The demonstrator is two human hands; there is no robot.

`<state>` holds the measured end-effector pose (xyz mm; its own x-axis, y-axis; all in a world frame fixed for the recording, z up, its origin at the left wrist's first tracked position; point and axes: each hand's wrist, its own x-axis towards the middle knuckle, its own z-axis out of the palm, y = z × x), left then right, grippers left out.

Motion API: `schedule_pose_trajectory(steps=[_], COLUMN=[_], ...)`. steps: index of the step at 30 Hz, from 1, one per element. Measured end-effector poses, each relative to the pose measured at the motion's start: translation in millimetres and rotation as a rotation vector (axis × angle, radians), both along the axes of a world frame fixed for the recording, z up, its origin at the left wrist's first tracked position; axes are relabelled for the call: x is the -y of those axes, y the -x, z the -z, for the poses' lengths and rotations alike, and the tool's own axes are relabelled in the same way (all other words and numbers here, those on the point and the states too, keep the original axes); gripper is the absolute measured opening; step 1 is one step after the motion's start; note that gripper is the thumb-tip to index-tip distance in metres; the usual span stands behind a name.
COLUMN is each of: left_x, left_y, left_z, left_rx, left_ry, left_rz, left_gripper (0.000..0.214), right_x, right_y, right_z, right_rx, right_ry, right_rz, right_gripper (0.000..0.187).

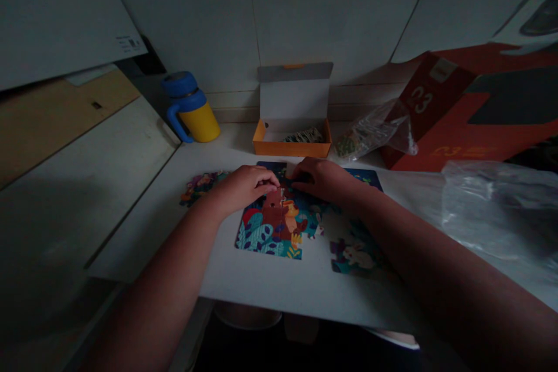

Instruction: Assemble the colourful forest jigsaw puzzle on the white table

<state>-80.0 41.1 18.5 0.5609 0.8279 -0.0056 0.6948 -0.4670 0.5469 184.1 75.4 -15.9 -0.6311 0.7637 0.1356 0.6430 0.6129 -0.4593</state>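
A partly assembled jigsaw puzzle (pixel 261 235) with a forest and animal picture lies flat on the white tabletop. Over its upper left part is my left hand (pixel 250 186), thumb and fingers drawn together at the puzzle surface. My right hand (pixel 318 177) bends over the top middle, its curled fingertips close to a small gap in the picture. Whatever either hand pinches is too dark and small to make out. A joined section with a white rabbit (pixel 357 257) sits at the lower right, partly under my right forearm. Loose puzzle pieces (pixel 200 186) are left of my left hand.
Behind the puzzle stands an open orange box (pixel 292 147) with pieces inside. A clear plastic bag (pixel 370 131) leans by a large red box (pixel 436 110). More clear plastic (pixel 497 209) lies at right. A blue and yellow jug (pixel 196 113) stands at back left.
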Motion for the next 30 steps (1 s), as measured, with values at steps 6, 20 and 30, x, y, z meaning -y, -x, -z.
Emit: schedule_pose_trajectory(steps=[6,20,30], left_x=[0,-4,-3], left_y=[-4,6,3], left_z=[1.7,7.3,7.2], left_rx=[-0.005,-0.023,-0.069], left_ry=[-0.030,0.051,-0.014], left_rz=[0.008,0.029,0.101], left_gripper=[0.017,0.038,0.030], right_x=[0,-1,-1], right_y=[1,-1,0], right_z=[-0.8,2.6,0.3], right_rx=[0.007,-0.009,-0.003], right_ry=[0.003,-0.008,0.003], right_rz=[0.015,-0.005,0.000], right_gripper=[0.023,0.023,0.022])
